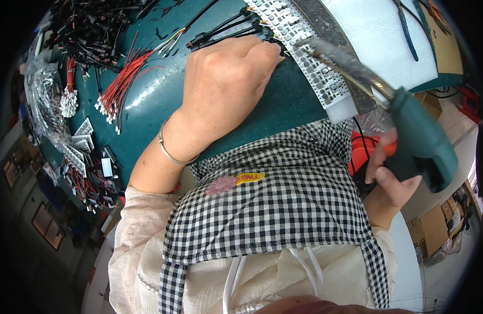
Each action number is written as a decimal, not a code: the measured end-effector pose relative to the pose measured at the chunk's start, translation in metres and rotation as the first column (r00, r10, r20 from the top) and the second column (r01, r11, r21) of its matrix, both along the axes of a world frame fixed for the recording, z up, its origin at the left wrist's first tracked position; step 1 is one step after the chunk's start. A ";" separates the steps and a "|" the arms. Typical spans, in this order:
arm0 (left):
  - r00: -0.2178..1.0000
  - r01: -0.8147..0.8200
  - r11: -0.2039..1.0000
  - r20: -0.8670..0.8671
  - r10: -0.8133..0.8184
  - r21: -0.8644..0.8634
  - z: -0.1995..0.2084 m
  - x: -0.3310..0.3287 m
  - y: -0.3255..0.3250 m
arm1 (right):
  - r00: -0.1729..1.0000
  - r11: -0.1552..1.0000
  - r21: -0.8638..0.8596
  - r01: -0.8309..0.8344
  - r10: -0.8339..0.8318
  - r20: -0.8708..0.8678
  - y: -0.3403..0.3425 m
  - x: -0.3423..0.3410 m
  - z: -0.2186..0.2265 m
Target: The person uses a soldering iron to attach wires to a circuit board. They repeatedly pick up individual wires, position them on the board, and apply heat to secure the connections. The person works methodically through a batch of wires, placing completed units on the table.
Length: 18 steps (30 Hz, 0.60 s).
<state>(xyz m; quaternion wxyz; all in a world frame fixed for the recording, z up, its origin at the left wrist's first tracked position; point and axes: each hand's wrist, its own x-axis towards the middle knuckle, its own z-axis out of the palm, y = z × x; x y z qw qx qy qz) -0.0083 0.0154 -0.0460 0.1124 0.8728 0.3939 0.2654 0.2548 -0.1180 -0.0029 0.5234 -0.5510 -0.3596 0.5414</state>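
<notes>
Checked apron (283,214), right grip (392,178) wrapped round green tool (422,133) (pistol-shaped), left grip (225,81) curled, its hold hidden.

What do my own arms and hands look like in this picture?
Both hands appear ungloved. Your left hand has a thin silver-coloured bangle at its wrist, and the loose cream left sleeve ends near the elbow. Your right hand shows no bracelet in this view; a cream right sleeve shows partly beside the apron strap.
</notes>
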 end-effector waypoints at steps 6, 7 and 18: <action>1.000 -0.012 1.000 -0.006 0.012 -0.019 0.002 0.000 -0.001 | 0.999 1.000 0.012 -0.019 0.018 0.039 0.017 -0.002 0.010; 1.000 -0.012 1.000 -0.005 0.012 -0.017 0.002 0.000 -0.001 | 0.999 1.000 0.017 -0.006 0.005 0.050 0.016 -0.001 0.009; 0.996 -0.067 0.986 0.053 0.076 -0.153 0.001 0.003 0.002 | 0.996 0.998 0.031 0.049 -0.051 0.073 0.012 0.001 0.006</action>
